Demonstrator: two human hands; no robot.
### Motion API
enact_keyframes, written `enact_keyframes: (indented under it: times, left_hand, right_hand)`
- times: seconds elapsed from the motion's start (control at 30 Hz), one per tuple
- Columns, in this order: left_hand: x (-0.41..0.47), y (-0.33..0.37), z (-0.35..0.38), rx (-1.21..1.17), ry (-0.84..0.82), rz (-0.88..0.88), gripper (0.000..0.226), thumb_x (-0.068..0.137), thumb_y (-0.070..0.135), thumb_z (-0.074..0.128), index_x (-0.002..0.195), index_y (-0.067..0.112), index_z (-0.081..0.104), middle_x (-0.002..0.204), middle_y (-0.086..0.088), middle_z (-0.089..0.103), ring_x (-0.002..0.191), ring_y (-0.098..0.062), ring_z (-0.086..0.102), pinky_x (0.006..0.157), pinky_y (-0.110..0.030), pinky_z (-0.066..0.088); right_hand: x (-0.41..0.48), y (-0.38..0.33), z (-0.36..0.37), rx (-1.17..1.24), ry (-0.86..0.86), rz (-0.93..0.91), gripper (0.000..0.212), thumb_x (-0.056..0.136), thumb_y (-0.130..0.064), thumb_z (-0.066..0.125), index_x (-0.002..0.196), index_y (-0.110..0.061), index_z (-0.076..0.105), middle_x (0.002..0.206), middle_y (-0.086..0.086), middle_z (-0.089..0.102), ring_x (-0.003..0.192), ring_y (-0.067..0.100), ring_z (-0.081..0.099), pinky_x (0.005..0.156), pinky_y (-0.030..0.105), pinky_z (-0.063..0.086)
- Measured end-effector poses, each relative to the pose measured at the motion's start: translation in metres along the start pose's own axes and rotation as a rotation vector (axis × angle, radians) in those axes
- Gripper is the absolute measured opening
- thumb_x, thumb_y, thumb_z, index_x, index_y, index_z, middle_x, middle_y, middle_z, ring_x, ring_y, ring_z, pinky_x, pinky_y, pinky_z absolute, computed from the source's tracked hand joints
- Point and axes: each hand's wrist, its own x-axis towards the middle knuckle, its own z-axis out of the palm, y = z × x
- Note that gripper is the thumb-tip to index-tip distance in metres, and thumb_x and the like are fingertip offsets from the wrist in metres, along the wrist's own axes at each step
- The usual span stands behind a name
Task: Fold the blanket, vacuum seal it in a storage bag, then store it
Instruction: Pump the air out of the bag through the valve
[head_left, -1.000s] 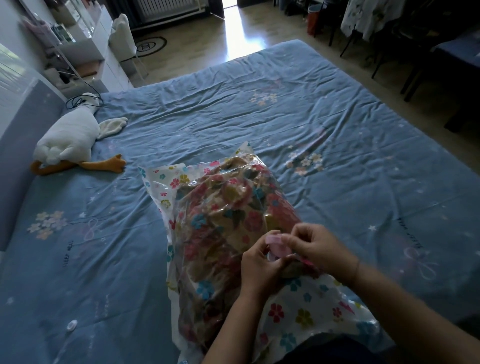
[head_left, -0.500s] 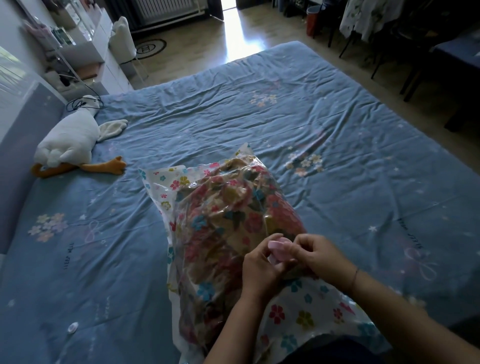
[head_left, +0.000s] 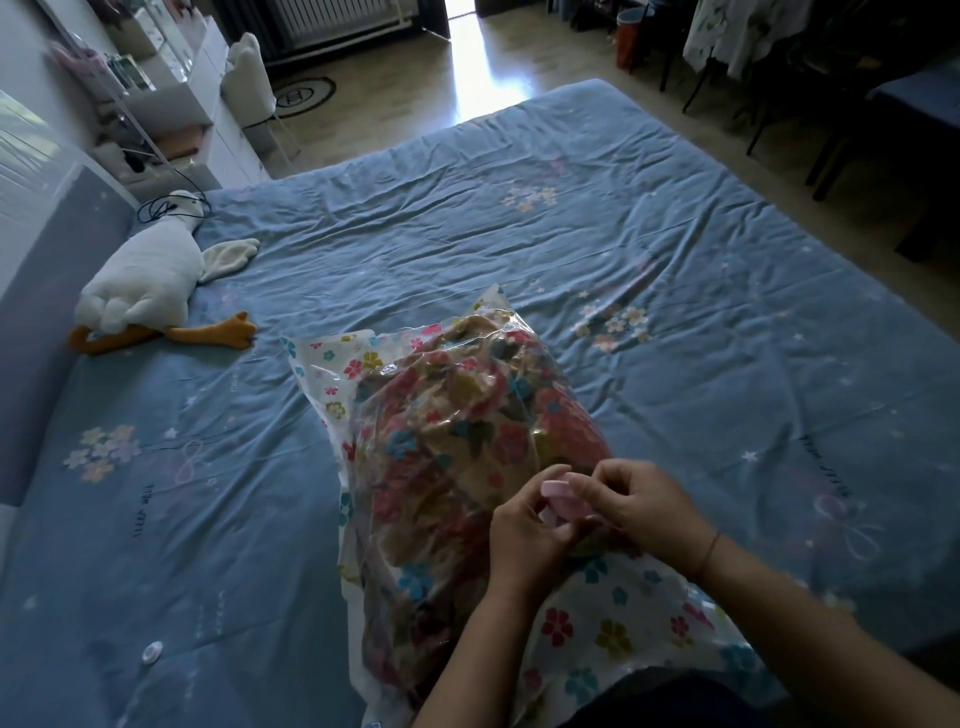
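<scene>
A clear storage bag (head_left: 332, 379) printed with small flowers lies on the blue bed (head_left: 571, 249) in front of me. Inside it is the folded flowery blanket (head_left: 457, 441), bunched and bulging. On the bag's near right part sits a pink valve cap (head_left: 558, 491). My left hand (head_left: 524, 540) and my right hand (head_left: 644, 504) meet over it, and the fingers of both pinch the cap. The valve base under the cap is mostly hidden by my fingers.
A white plush goose (head_left: 145, 280) with orange feet lies at the bed's left side by the grey headboard (head_left: 47, 291). A small white round piece (head_left: 152, 650) lies on the sheet at the lower left. Shelves, a cable and dark chairs stand beyond the bed.
Both hands stayed on the pink cap, shifting slightly right and nearer over the bag. The cap looks a little more lifted and tilted. The bag has not moved.
</scene>
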Motion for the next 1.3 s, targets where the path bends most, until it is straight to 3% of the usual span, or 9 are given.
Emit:
enact_keyframes:
  times: [0.1,0.23,0.4,0.53,0.7,0.87,0.97,1.17,1.3]
  left_hand:
    - [0.001,-0.001,-0.002,0.022,0.002,0.012,0.039,0.069,0.024,0.087,0.104,0.026,0.071,0.096,0.015,0.073,0.092,0.000,0.068,0.079,-0.018,0.053]
    - [0.002,0.002,-0.003,0.010,-0.006,0.006,0.042,0.069,0.029,0.087,0.108,0.023,0.071,0.098,0.014,0.074,0.093,-0.002,0.068,0.083,-0.024,0.055]
    - [-0.002,0.002,0.001,-0.019,-0.008,0.007,0.042,0.069,0.016,0.087,0.107,0.026,0.070,0.097,0.017,0.072,0.094,0.002,0.067,0.080,-0.014,0.052]
    - [-0.005,0.000,0.001,-0.024,0.003,-0.005,0.044,0.069,0.013,0.087,0.107,0.027,0.069,0.098,0.018,0.073,0.095,0.003,0.067,0.081,-0.013,0.052]
    - [-0.001,0.004,-0.003,-0.031,-0.007,0.003,0.036,0.069,0.021,0.087,0.100,0.028,0.071,0.092,0.016,0.074,0.088,-0.001,0.068,0.077,-0.016,0.052]
    - [-0.002,0.004,0.000,-0.018,-0.005,0.006,0.041,0.068,0.020,0.088,0.104,0.029,0.070,0.097,0.017,0.073,0.094,0.002,0.067,0.082,-0.019,0.054]
    - [-0.006,0.003,0.000,-0.049,0.004,-0.006,0.048,0.069,0.016,0.087,0.111,0.027,0.068,0.103,0.014,0.073,0.099,0.000,0.067,0.087,-0.021,0.054]
    - [-0.002,0.006,-0.004,-0.039,-0.008,-0.018,0.042,0.069,0.021,0.087,0.108,0.027,0.070,0.100,0.013,0.074,0.096,-0.002,0.068,0.085,-0.023,0.055]
    - [-0.002,0.010,0.001,-0.031,-0.013,0.007,0.043,0.069,0.020,0.087,0.108,0.028,0.070,0.099,0.017,0.073,0.096,0.001,0.067,0.083,-0.019,0.054]
  right_hand:
    - [-0.005,-0.028,-0.011,0.125,0.006,-0.149,0.070,0.071,-0.072,0.059,0.064,-0.002,0.060,0.056,0.011,0.058,0.050,0.025,0.052,0.051,0.041,0.045]
    - [-0.008,-0.063,-0.029,0.461,0.006,-0.347,0.040,0.086,-0.026,0.063,0.058,-0.002,0.049,0.049,-0.007,0.044,0.046,0.006,0.039,0.047,0.016,0.035]
    - [-0.002,-0.009,-0.006,0.135,-0.006,-0.079,0.062,0.073,-0.069,0.060,0.059,-0.009,0.054,0.051,-0.004,0.049,0.047,0.006,0.044,0.049,0.027,0.038]
    - [-0.004,-0.006,-0.005,0.038,-0.024,-0.060,0.050,0.077,-0.060,0.063,0.057,-0.015,0.056,0.050,-0.004,0.051,0.047,0.005,0.046,0.050,0.027,0.039]
    - [-0.010,-0.062,-0.034,0.566,-0.106,-0.294,0.030,0.083,-0.018,0.061,0.061,-0.002,0.049,0.051,-0.006,0.046,0.046,0.005,0.040,0.046,0.015,0.036]
    - [-0.003,-0.016,-0.010,0.187,-0.055,-0.087,0.056,0.073,-0.064,0.065,0.062,-0.010,0.055,0.055,0.003,0.052,0.051,0.012,0.047,0.051,0.040,0.044]
    - [-0.003,-0.004,-0.005,0.047,-0.056,-0.019,0.043,0.074,-0.052,0.062,0.062,-0.011,0.059,0.055,-0.001,0.054,0.051,0.009,0.048,0.055,0.043,0.045]
    - [-0.012,-0.063,-0.036,0.642,-0.157,-0.276,0.025,0.084,-0.016,0.059,0.059,-0.016,0.056,0.050,-0.008,0.048,0.046,0.004,0.040,0.046,0.013,0.035]
    - [-0.006,-0.029,-0.023,0.426,-0.110,-0.133,0.028,0.082,-0.031,0.065,0.059,-0.019,0.056,0.051,-0.006,0.050,0.047,0.006,0.043,0.050,0.022,0.037]
